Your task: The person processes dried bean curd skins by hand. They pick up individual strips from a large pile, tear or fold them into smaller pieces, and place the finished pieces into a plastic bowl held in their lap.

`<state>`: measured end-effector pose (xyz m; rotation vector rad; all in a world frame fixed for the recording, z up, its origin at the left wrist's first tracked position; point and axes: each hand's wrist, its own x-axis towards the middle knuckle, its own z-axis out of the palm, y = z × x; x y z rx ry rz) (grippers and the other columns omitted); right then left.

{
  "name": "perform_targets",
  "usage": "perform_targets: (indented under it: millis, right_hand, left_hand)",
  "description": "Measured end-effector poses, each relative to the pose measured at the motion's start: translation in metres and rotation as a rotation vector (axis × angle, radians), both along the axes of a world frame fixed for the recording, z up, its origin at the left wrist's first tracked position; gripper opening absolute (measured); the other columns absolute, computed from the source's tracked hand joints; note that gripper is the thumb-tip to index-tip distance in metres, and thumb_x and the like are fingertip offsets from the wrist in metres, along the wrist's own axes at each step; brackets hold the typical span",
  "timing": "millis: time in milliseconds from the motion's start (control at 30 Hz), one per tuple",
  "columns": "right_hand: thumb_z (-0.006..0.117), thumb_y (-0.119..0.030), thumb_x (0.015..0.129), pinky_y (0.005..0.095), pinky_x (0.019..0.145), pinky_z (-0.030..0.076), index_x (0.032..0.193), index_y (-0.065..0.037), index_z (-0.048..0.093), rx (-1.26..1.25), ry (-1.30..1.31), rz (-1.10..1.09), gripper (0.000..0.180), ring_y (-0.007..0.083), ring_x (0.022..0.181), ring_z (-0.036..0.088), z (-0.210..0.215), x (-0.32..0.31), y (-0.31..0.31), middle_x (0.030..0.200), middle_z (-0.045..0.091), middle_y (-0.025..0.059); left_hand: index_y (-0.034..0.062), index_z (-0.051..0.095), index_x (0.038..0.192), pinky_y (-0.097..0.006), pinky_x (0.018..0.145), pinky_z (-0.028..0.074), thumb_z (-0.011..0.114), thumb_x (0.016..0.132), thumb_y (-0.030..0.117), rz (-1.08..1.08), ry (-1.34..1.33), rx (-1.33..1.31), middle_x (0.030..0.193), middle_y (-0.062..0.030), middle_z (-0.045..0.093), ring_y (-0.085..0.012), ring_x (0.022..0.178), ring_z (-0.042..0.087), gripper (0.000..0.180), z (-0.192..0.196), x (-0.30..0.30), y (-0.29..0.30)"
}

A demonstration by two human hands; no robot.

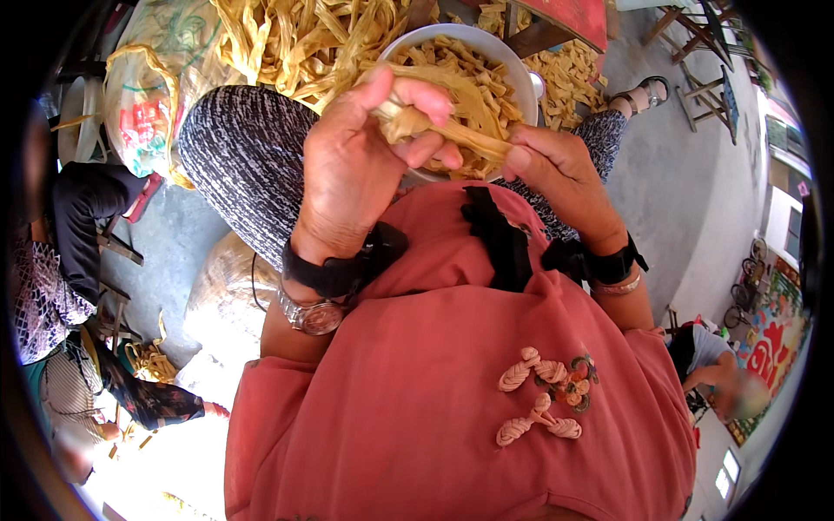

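Observation:
A yellow strip that looks like tofu skin (473, 137) stretches between my two hands. My left hand (340, 165), palm turned up, has its fingers curled round the folded, bunched end of it. The other end is pinched between the thumb and fingers of my right hand (556, 169). Just beyond and below my hands stands a pale round basin (519, 76), filled with short yellow folded pieces (482, 69). Long strips lie over its left side, partly hidden by my left hand.
A heap of long yellow strips (287, 43) spreads beyond my left knee, beside a clear plastic bag (143, 104). More short pieces (563, 78) lie right of the basin, near a red-topped stool (573, 22). Other people sit at the far left; another is at the lower right.

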<state>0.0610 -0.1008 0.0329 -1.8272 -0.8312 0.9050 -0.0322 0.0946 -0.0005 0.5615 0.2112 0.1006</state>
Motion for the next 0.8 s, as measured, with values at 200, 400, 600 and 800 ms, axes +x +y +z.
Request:
perform_targets:
  millis: [200,400,600,800]
  right_hand:
    - [0.052,-0.026,0.094,0.0272,0.055,0.038,0.078,0.001,0.051,-0.003,-0.071,-0.034,0.031,0.0111,0.060,0.041,0.007,0.000,-0.011,0.063,0.047,0.0058]
    - [0.053,-0.027,0.094,0.0265,0.055,0.039,0.081,0.001,0.053,0.052,-0.095,-0.057,0.030,0.0102,0.061,0.043,-0.013,0.001,-0.019,0.065,0.048,0.0040]
    - [0.054,-0.027,0.094,0.0245,0.056,0.039,0.085,0.000,0.053,-0.036,0.126,-0.093,0.029,0.0084,0.065,0.042,-0.010,0.000,-0.023,0.067,0.047,0.0004]
    - [0.054,-0.028,0.093,0.0261,0.056,0.041,0.085,0.001,0.051,0.040,-0.051,-0.088,0.030,0.0108,0.063,0.045,-0.011,0.002,-0.013,0.067,0.048,0.0047]
  left_hand:
    - [-0.0037,0.060,0.103,-0.033,0.057,0.051,0.031,0.098,0.042,-0.061,0.084,0.056,0.091,-0.0146,0.058,-0.0127,0.057,0.049,0.054,0.015,0.006,-0.006]
    - [-0.0017,0.058,0.107,-0.021,0.044,0.045,0.052,0.093,0.038,-0.209,0.292,0.500,0.071,-0.0044,0.058,-0.0044,0.046,0.044,0.042,0.015,0.005,-0.015]
    - [0.0000,0.059,0.097,-0.017,0.038,0.034,0.058,0.091,0.020,-0.197,0.316,0.457,0.062,0.0013,0.051,-0.0021,0.041,0.033,0.021,0.018,0.010,-0.019]
    - [0.0011,0.059,0.097,-0.017,0.039,0.033,0.062,0.087,0.010,-0.163,0.300,0.505,0.061,0.0025,0.048,-0.0014,0.042,0.032,0.014,0.024,0.021,-0.031]
